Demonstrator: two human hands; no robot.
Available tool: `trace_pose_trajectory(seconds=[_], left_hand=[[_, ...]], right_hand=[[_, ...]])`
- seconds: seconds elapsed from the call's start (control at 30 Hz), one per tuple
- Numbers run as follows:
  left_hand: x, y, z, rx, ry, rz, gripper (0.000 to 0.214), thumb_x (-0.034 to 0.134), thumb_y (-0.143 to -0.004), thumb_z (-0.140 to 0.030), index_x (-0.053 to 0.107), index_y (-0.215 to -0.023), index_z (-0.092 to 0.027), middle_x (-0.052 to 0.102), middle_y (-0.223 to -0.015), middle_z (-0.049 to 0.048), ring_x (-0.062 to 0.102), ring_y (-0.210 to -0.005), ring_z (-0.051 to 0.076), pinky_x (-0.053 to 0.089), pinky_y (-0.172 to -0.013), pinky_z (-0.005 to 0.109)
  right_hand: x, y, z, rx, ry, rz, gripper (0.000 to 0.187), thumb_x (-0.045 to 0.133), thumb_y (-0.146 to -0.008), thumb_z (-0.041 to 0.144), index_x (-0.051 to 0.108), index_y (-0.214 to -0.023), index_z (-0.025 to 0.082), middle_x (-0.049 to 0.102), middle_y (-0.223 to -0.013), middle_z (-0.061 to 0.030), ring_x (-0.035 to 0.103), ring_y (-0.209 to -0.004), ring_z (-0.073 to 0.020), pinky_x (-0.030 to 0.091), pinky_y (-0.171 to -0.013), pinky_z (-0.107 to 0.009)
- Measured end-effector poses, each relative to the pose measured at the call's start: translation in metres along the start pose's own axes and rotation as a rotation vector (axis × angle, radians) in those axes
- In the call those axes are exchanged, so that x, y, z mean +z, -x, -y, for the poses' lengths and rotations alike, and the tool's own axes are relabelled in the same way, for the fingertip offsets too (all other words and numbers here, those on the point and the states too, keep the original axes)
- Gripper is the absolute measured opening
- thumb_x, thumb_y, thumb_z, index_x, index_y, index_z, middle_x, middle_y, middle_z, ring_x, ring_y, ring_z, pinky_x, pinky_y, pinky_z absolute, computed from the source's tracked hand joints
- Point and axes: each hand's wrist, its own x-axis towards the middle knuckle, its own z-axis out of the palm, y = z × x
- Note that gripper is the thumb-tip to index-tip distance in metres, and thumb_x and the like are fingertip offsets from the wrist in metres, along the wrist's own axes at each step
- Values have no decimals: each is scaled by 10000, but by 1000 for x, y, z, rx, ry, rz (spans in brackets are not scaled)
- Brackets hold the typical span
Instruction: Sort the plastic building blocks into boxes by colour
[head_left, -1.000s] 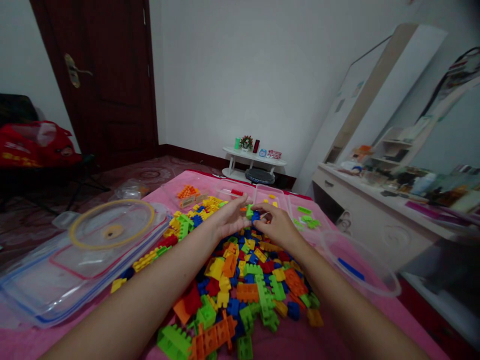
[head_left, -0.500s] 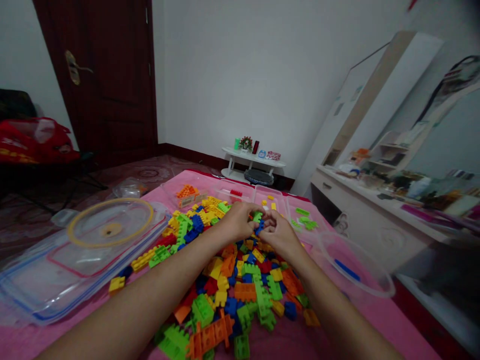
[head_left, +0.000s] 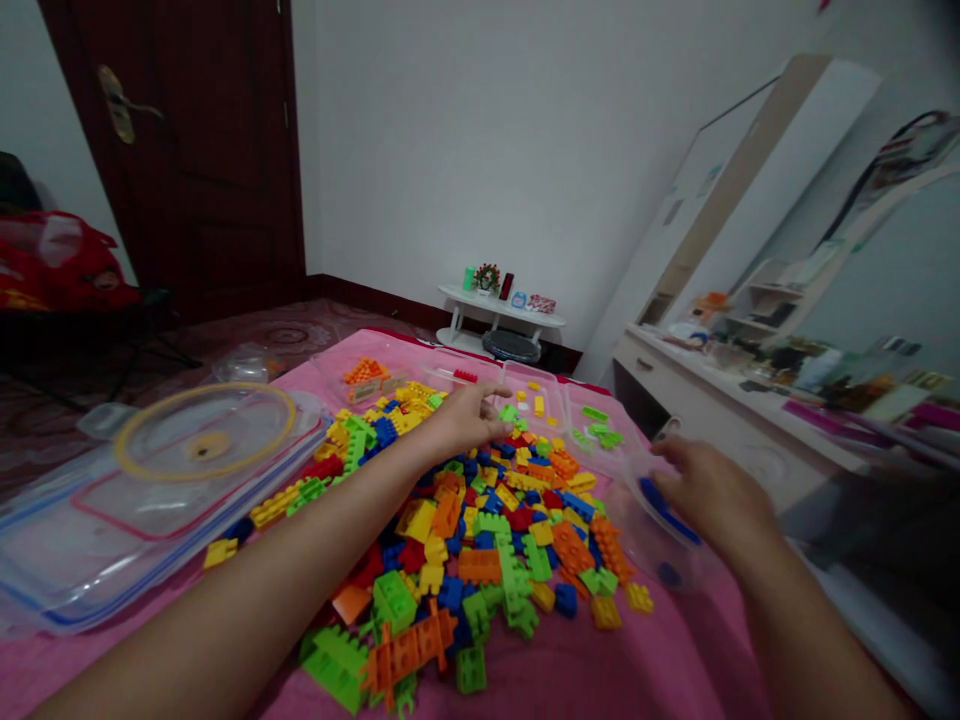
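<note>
My left hand (head_left: 472, 415) is over the far part of a heap of toy building bricks (head_left: 487, 568). Its thumb and fingers are closed on a small light green brick (head_left: 508, 413). My right hand (head_left: 712, 495) is over the round clear tub (head_left: 637, 550) at the right, blurred by motion. Its fingertips point left and their undersides are hidden, so I cannot see whether they hold anything. A long blue strip (head_left: 664, 510) shows in the tub beside my fingers, with a small dark blue piece (head_left: 669, 575) lower down.
Clear boxes along the far edge hold orange bricks (head_left: 365, 372), a red brick (head_left: 465, 376), yellow bricks (head_left: 538, 406) and green bricks (head_left: 600, 432). Stacked clear lids (head_left: 142, 520) lie at left on the pink cloth (head_left: 600, 675). A white dresser (head_left: 697, 410) stands at right.
My hands were together over the heap with a green and a blue brick between them. My right hand has moved right to the round tub; my left keeps the green brick.
</note>
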Motion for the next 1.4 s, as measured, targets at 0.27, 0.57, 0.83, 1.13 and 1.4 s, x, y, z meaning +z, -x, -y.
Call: trace_pose_trajectory(seconds=[0.27, 0.57, 0.83, 1.13, 1.4], left_hand=[[-1, 16, -22, -126, 318, 419, 818, 662, -732, -316, 247, -1416, -148, 627, -580, 17, 595, -486, 132, 467, -496, 218], [-25, 1, 7, -63, -295, 174, 498, 633, -725, -294, 564, -1200, -165, 681, -842, 72, 625, -648, 153, 460, -595, 236], [-53, 8, 6, -158, -919, 359, 393, 734, -542, -306, 715, -931, -259, 699, -842, 3, 617, -739, 168, 424, -593, 205], [-39, 16, -5, -128, -1026, 370, 575, 798, -413, -219, 699, -972, -308, 695, -901, 40, 625, -838, 259, 460, -696, 283], [-30, 17, -9, -132, -983, 298, 397, 777, -374, -159, 715, -753, -258, 691, -774, 40, 621, -788, 244, 455, -699, 277]], right_hand=[[9, 40, 119, -563, -816, 129, 398, 598, -745, 191, 592, -1137, 259, 622, -1104, -41, 600, -883, -160, 478, -777, -296], [21, -66, 65, -282, -248, -37, 308, 676, -680, 241, 680, -980, 171, 683, -826, -69, 622, -722, -199, 460, -687, -306], [21, -64, 84, -219, -154, -79, 423, 613, -737, 349, 604, -1134, 202, 647, -1026, -112, 616, -871, -245, 466, -709, -333], [73, 13, 158, -573, -494, 331, 424, 608, -664, 147, 618, -1082, 220, 622, -1108, -52, 566, -1009, -209, 418, -863, -307], [65, 25, 157, -559, -358, 315, 346, 655, -713, 335, 629, -1049, 257, 618, -967, -49, 580, -889, -210, 404, -763, -305]])
